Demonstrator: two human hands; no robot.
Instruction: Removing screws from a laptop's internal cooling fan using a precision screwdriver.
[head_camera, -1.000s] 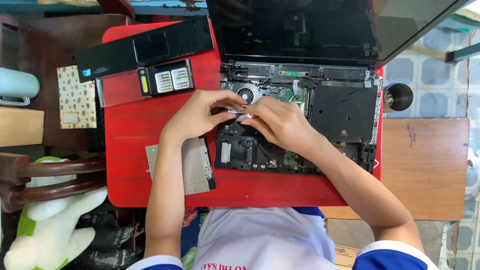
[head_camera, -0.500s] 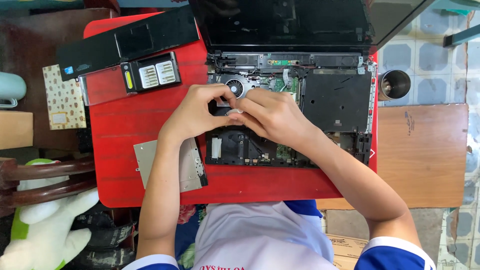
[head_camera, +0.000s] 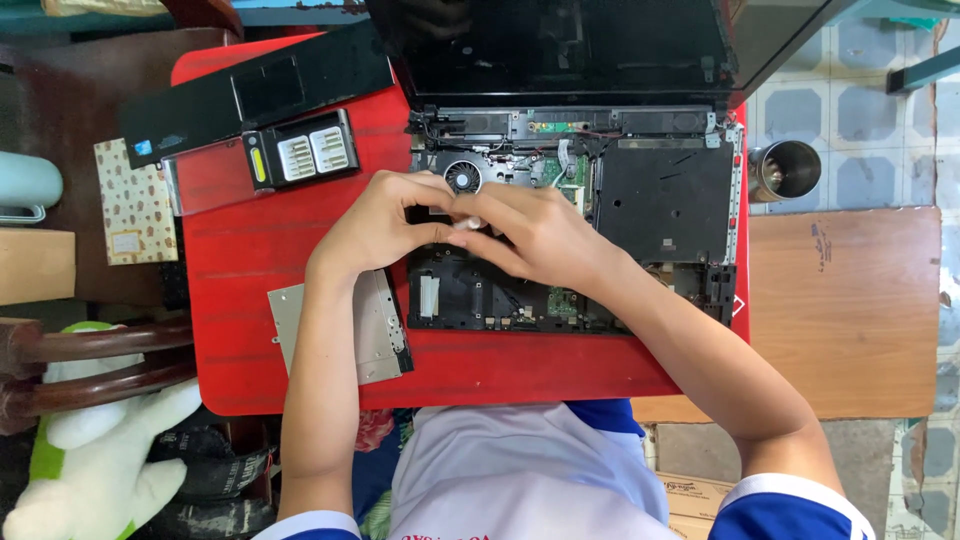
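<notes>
The laptop (head_camera: 575, 215) lies open on the red table (head_camera: 300, 250), near its far right corner, with its top cover off and its insides showing. Both hands meet over the middle of it, just below the little round fan (head_camera: 463, 177). The left hand (head_camera: 385, 222) and the right hand (head_camera: 535, 235) pinch one small white part (head_camera: 466, 224) between their fingertips, fingers curled close around it. Compared with half a second ago, the hands sit in the same spot on the laptop and hold the same way. The bit box (head_camera: 300, 152) lies toward the far left corner. A flat grey drive (head_camera: 375, 325) lies near the front edge, under the left arm.
</notes>
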